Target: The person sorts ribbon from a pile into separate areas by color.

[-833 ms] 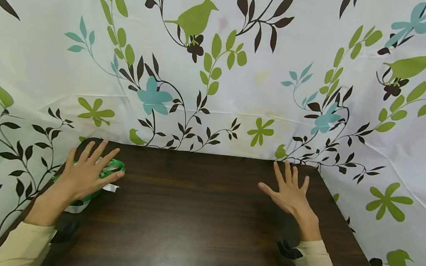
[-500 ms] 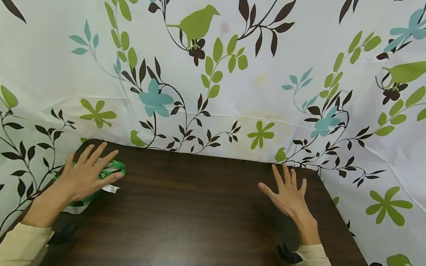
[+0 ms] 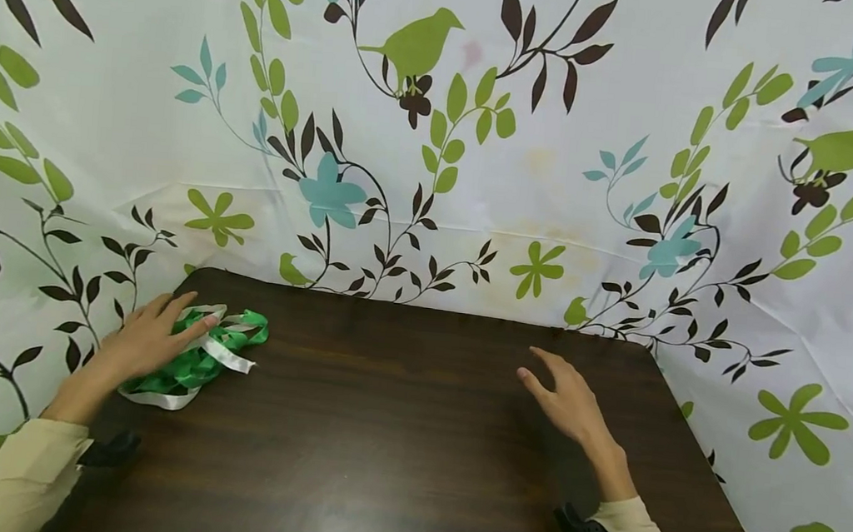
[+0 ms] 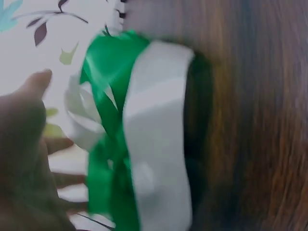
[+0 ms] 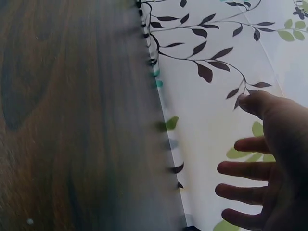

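A loose pile of green and white ribbon lies at the far left of the dark table. My left hand is over its left side, thumb spread from the fingers. In the left wrist view the blurred left hand is beside the ribbon, its fingers not curled round it; whether they touch cannot be told. Over the table's right part, my right hand is held with loosely extended fingers and nothing in it. The right wrist view shows that hand with thumb and fingers apart.
The dark wooden table fills the lower middle. A white curtain printed with birds, leaves and flowers hangs behind it and along both sides. A dark wrist strap is at the right sleeve.
My left hand has shifted left and down, uncovering more ribbon. The right hand's fingers have gone from spread to closer together. The head view has turned slightly left.
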The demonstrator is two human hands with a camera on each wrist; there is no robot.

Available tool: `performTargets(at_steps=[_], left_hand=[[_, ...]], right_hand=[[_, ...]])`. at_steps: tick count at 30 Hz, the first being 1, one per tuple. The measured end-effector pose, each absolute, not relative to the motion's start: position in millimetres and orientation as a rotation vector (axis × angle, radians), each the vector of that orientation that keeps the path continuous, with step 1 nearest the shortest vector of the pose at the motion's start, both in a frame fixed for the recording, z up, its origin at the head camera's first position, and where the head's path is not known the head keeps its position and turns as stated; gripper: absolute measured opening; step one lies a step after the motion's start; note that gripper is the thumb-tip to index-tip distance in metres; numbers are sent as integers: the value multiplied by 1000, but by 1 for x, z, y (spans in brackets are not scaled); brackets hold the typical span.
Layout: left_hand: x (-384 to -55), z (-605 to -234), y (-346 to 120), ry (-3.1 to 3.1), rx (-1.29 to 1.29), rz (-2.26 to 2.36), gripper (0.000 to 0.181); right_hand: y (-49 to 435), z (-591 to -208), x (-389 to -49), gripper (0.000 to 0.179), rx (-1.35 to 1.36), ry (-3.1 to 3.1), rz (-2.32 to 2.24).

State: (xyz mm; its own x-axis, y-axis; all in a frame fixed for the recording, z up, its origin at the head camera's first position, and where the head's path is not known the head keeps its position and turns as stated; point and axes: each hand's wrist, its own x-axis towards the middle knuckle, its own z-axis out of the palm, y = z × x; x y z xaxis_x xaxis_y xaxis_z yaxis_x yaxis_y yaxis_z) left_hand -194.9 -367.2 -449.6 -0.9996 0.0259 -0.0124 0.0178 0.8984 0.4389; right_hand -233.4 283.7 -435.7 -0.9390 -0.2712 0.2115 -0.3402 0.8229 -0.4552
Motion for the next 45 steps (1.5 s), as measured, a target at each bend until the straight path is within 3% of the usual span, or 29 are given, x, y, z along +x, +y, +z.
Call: performTargets(at_steps=[7,22,45], left_hand=[[-206,-475,-375,3019,309,968,73],[-201,-492,-327,2943,420,1068,71],[-202,-492,-197,2719,847,1124,64]], right_hand=[[274,-442,-232,62,645,-2858,812],[260,-434,-221,56,775,-2839,765],[244,-425,-189,52,877,-2832,635]])
